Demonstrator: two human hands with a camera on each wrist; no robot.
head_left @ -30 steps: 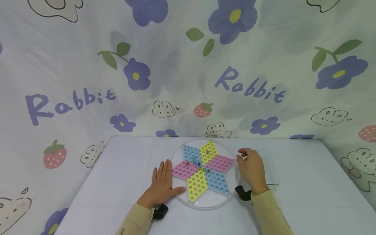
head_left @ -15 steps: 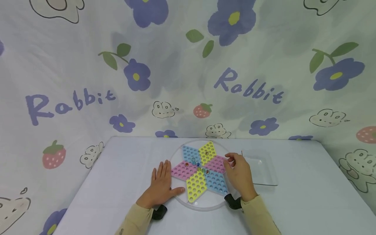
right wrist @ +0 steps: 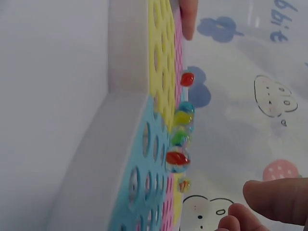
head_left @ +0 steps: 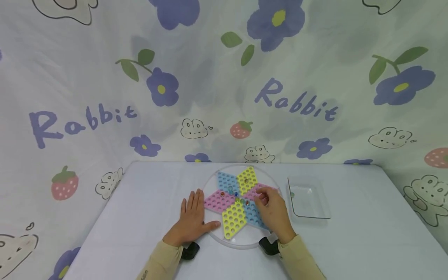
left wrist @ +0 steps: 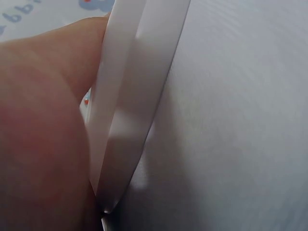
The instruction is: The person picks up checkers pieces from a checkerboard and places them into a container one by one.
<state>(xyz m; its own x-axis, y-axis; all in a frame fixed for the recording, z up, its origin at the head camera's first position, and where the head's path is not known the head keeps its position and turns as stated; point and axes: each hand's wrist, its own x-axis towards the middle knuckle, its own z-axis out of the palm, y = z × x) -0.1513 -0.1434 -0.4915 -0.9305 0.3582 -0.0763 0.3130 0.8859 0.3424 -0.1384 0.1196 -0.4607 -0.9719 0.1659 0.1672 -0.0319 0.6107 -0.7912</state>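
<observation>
While the left hand [head_left: 190, 219] lies against the round board [head_left: 233, 219]'s left rim, fingers straight and thumb laid over it, the right hand [head_left: 274, 214] hovers above the board's right part, fingers bent; I cannot tell whether it pinches anything. Glass marbles [right wrist: 178, 159] sit about the star's centre. The board lies near the middle of the desk [head_left: 367, 237]'s far edge; towards the right edge stands a clear tray [head_left: 313, 217] containing a greenish marble [head_left: 292, 195].
</observation>
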